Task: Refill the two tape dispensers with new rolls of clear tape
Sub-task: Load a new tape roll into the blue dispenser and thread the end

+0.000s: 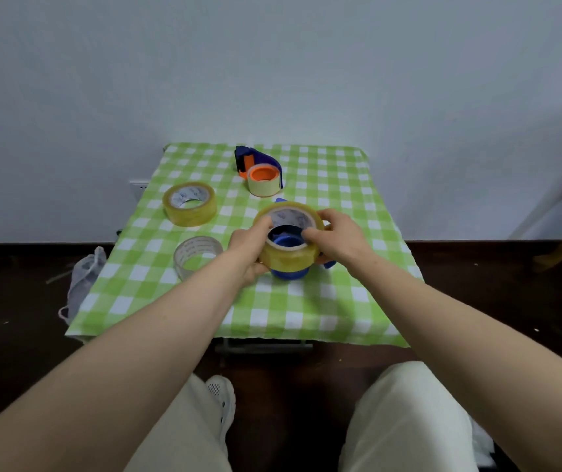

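Nearest us: pale trousers (405,420) and a white shoe (221,396) on dark floor. Over the checked tablecloth (272,311) we see both hands gripping one yellowish tape roll (290,258). L hand (250,245) is curled round its left side. R hand (337,238) is on the right side w/ fingertips hooked into the core. The roll sits tilted over the blue dispenser (288,273), whose hub shows thru the core. Left of it lies a near-empty clear roll (198,255), w/ a mesh bag (83,281) off the table's left edge. Further back-left, a full roll (190,204) lies flat. Farthest is the 2nd dispenser (259,161), orange hub, carrying a thin roll (264,186).
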Demonstrator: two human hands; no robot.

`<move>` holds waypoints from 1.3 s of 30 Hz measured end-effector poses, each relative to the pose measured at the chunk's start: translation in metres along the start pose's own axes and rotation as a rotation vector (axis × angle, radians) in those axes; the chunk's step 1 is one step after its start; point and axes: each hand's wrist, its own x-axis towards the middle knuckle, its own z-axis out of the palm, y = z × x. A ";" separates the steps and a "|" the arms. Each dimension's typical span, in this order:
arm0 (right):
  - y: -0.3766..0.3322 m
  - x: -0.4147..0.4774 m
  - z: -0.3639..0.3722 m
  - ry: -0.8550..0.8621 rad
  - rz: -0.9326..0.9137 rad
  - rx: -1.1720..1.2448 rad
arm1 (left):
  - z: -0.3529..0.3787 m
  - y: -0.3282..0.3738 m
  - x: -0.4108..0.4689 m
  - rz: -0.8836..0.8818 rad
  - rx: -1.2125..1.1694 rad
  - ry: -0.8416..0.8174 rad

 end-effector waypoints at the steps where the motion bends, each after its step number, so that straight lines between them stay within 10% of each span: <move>1: -0.001 0.002 0.001 0.030 -0.020 -0.107 | 0.000 -0.004 0.004 -0.001 0.023 0.013; 9: -0.016 0.014 0.008 0.093 -0.105 -0.791 | 0.004 -0.015 0.018 0.066 0.169 0.126; 26: -0.005 0.019 0.030 0.038 -0.231 -1.066 | -0.002 -0.033 0.039 0.009 0.464 0.129; 33: 0.013 0.022 0.011 0.207 -0.265 -0.570 | -0.008 -0.028 0.025 0.423 0.858 0.256; 39: 0.020 0.023 -0.001 0.045 -0.032 -0.174 | 0.000 -0.034 0.019 0.648 1.583 -0.258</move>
